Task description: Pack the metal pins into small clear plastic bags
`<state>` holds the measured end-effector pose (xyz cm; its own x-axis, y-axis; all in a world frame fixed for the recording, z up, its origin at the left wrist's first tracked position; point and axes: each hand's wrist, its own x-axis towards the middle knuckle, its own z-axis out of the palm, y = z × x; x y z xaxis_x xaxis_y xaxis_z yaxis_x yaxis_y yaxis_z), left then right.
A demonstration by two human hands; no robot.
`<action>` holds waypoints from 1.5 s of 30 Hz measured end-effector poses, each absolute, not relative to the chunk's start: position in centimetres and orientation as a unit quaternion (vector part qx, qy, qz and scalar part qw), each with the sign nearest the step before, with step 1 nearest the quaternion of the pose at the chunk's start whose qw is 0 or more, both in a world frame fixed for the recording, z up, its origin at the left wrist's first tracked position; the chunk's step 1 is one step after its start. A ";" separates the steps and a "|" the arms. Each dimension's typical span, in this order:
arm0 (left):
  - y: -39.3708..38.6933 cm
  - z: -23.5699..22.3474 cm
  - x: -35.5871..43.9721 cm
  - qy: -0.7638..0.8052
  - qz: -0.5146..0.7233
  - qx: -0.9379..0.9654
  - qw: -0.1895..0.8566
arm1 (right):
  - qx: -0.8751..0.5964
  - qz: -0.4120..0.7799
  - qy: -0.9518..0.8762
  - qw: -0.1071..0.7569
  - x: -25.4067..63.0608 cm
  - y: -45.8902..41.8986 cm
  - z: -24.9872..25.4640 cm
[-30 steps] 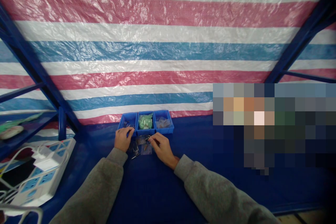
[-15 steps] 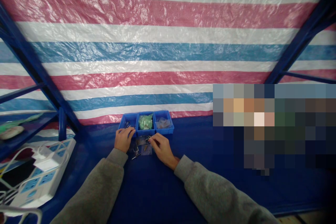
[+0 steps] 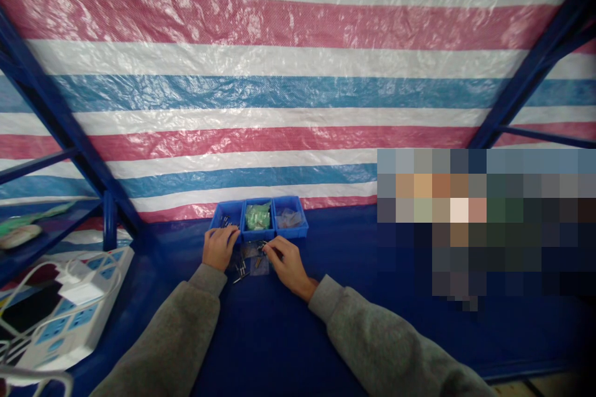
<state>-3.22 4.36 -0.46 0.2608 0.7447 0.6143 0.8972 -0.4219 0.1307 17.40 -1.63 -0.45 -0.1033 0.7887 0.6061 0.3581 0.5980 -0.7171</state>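
My left hand (image 3: 218,248) rests at the front edge of the left blue bin (image 3: 226,209), fingers bent and drawn together; whatever they hold is hidden. In that bin lie small dark metal pieces (image 3: 226,221). My right hand (image 3: 287,262) is closed in a pinch at the thumb and forefinger, on a small thing too tiny to name. Between my hands, several thin metal pins or screws (image 3: 241,270) lie loose on the blue table. Beside them is a small clear plastic bag (image 3: 261,268), close to the right fingertips.
The middle blue bin (image 3: 259,236) holds green-tinted plastic packets (image 3: 258,217); the right bin (image 3: 298,232) holds clear bags (image 3: 289,219). A white power strip (image 3: 88,329) with cables stands at left. Blue frame posts (image 3: 69,118) and a striped sheet (image 3: 288,93) enclose the table. The right side is pixelated.
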 end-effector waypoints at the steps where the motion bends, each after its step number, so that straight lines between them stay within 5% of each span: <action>1: 4.3 -0.4 -3.2 -0.525 -0.313 -0.782 0.124 | -0.401 0.200 -0.715 0.536 17.4 -1.6 -0.4; 21: 4.1 -0.2 -2.9 -0.540 -0.283 -0.781 0.134 | -0.400 0.206 -0.711 0.540 17.4 -1.6 -0.3; 33: 2.9 2.0 -2.9 -0.455 -0.372 -0.804 0.093 | -0.408 0.196 -0.714 0.534 17.4 -1.6 -0.3; 40: 2.8 3.4 -3.5 -0.372 -0.136 -0.909 -0.127 | -0.460 0.153 -0.698 0.528 17.5 -1.2 -1.1; 45: 2.5 2.9 -3.1 -0.370 -0.068 -0.914 -0.154 | -0.490 0.124 -0.707 0.495 17.3 -1.0 -1.5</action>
<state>-3.10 2.53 2.89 0.7169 0.6971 0.0101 0.6552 -0.6787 0.3319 17.31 -0.97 -1.49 -0.0300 0.8147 0.5791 0.5697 0.4900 -0.6599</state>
